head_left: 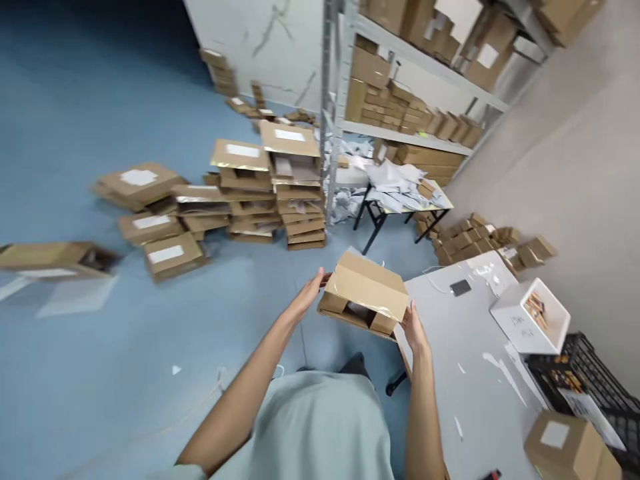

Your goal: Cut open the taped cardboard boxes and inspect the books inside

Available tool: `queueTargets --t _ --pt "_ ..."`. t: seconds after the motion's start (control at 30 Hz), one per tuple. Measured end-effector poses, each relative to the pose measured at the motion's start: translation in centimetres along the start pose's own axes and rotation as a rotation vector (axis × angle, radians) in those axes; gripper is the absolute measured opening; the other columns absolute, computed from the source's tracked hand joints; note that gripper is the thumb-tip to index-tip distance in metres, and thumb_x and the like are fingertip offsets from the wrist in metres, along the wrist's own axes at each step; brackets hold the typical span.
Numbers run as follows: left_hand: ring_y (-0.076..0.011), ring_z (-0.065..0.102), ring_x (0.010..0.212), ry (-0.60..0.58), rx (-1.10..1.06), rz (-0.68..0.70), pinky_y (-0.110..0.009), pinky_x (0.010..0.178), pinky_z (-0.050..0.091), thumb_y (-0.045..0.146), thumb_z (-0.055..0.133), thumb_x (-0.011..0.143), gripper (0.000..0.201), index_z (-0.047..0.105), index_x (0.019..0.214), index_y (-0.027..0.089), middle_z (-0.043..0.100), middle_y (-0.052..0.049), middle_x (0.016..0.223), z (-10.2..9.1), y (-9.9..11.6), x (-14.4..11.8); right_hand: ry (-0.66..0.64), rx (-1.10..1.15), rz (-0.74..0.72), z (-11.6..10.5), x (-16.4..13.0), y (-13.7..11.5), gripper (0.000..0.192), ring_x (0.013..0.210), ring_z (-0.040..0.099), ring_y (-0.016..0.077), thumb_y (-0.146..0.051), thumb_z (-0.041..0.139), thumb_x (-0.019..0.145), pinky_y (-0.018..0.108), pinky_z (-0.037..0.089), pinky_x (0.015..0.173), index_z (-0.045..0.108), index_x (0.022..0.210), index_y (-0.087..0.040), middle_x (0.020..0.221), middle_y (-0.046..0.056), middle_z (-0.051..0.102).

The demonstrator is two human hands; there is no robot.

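Note:
A brown cardboard box (370, 285) is held in front of my body, over the floor beside the table. Its near side gapes, and clear tape shines along the upper edge. My left hand (311, 292) grips its left end; the fingertips go partly behind the cardboard. On the opposite end, my right hand (414, 328) is closed around the lower right corner, close to the table edge. What lies inside the box is too dark to make out.
Stacked cardboard boxes (300, 200) stand on the blue floor ahead and left. A grey table (450, 347) on my right bears a phone (461, 287), a white bin (525, 327) and a labelled box (565, 443). Beyond are metal shelves (405, 137) and a small paper-covered table (400, 187).

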State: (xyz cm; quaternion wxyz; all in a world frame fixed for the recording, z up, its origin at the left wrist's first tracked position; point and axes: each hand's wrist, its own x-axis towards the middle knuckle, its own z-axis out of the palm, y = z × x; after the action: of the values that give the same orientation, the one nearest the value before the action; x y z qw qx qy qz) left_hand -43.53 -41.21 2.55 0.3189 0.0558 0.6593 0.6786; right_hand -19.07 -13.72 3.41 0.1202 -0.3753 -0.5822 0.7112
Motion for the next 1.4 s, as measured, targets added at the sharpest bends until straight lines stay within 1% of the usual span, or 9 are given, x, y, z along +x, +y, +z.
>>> queueTargets --t 0.13,0.33,0.5,0.7,0.87,1.0,1.07,1.23,1.4 --pt "-0.0392 0.069 0.151 0.16 -0.09 0.026 -0.054 0.133 0.048 0.093 0.043 0.101 0.089 0.087 0.129 0.022 0.082 -0.019 0.147 -8.3 -0.8 0.5 -0.156 -0.088 0.059 8.5 5.3 -1.6 0.091 0.15 0.071 0.037 -0.103 0.07 0.084 0.053 0.046 0.135 0.088 0.128 -0.026 0.144 0.012 0.085" --pt "-0.0402 0.067 0.154 0.394 -0.173 -0.013 -0.055 0.133 0.047 0.101 0.044 0.096 0.099 0.086 0.132 0.02 0.079 -0.02 0.152 -19.1 -1.0 1.2 -0.335 -0.182 0.125 22.4 13.9 -3.5 0.085 0.149 0.072 0.035 -0.098 0.071 0.087 0.05 0.048 0.132 0.09 0.12 -0.022 0.139 0.013 0.087" --pt "-0.0389 0.07 0.149 0.592 -0.195 -0.003 -0.056 0.134 0.046 0.101 0.047 0.096 0.098 0.085 0.129 0.017 0.081 -0.022 0.147 -27.1 1.2 3.0 -0.565 -0.203 0.136 34.2 20.0 -4.7 0.08 0.145 0.074 0.0336 -0.096 0.071 0.088 0.048 0.05 0.13 0.091 0.117 -0.024 0.137 0.012 0.089" --pt "-0.0343 0.076 0.138 0.734 -0.212 -0.016 -0.051 0.133 0.049 0.1 0.049 0.096 0.093 0.082 0.127 0.018 0.087 -0.017 0.129 -35.3 4.9 7.5 -0.685 -0.261 0.119 46.6 27.0 -7.9 0.084 0.138 0.077 0.0344 -0.097 0.079 0.08 0.055 0.048 0.134 0.091 0.114 -0.021 0.131 0.013 0.09" --pt "-0.0338 0.075 0.141 0.768 -0.285 -0.008 -0.052 0.135 0.049 0.087 0.039 0.109 0.082 0.08 0.13 0.019 0.087 -0.018 0.126 -40.4 8.8 11.5 -0.737 -0.354 0.039 54.9 31.4 -11.4 0.073 0.13 0.078 0.0314 -0.089 0.08 0.088 0.05 0.055 0.124 0.092 0.107 -0.02 0.115 0.011 0.091" --pt "-0.0321 0.072 0.145 0.794 -0.339 0.037 -0.054 0.134 0.05 0.071 0.028 0.12 0.076 0.075 0.137 0.015 0.087 -0.016 0.128 -44.6 12.4 15.2 -0.795 -0.421 -0.069 61.0 33.8 -14.0 0.067 0.131 0.076 0.0332 -0.084 0.077 0.093 0.046 0.058 0.119 0.094 0.11 -0.021 0.117 0.008 0.09" --pt "-0.0314 0.071 0.146 0.804 -0.355 0.08 -0.055 0.134 0.051 0.07 0.034 0.121 0.072 0.072 0.141 0.013 0.086 -0.014 0.131 -47.3 13.7 17.5 -0.802 -0.417 -0.119 64.0 35.1 -14.9 0.058 0.135 0.074 0.0339 -0.076 0.081 0.095 0.045 0.057 0.12 0.094 0.113 -0.023 0.123 0.007 0.09" --pt "-0.0321 0.071 0.141 0.786 -0.395 0.124 -0.054 0.137 0.046 0.068 0.079 0.101 0.068 0.072 0.137 0.01 0.084 -0.014 0.138 -54.8 15.2 25.1 -0.718 -0.365 -0.183 71.4 39.4 -15.8 0.051 0.144 0.072 0.0302 -0.061 0.087 0.094 0.047 0.054 0.128 0.091 0.131 -0.026 0.147 0.006 0.084" --pt "-0.0364 0.07 0.141 0.735 -0.314 0.071 -0.05 0.126 0.055 0.075 0.092 0.077 0.074 0.078 0.122 0.017 0.083 -0.014 0.139 -60.9 17.2 33.7 -0.515 -0.386 -0.206 77.4 44.1 -15.8 0.051 0.147 0.071 0.0317 -0.057 0.087 0.093 0.051 0.055 0.129 0.09 0.133 -0.025 0.144 0.005 0.086"
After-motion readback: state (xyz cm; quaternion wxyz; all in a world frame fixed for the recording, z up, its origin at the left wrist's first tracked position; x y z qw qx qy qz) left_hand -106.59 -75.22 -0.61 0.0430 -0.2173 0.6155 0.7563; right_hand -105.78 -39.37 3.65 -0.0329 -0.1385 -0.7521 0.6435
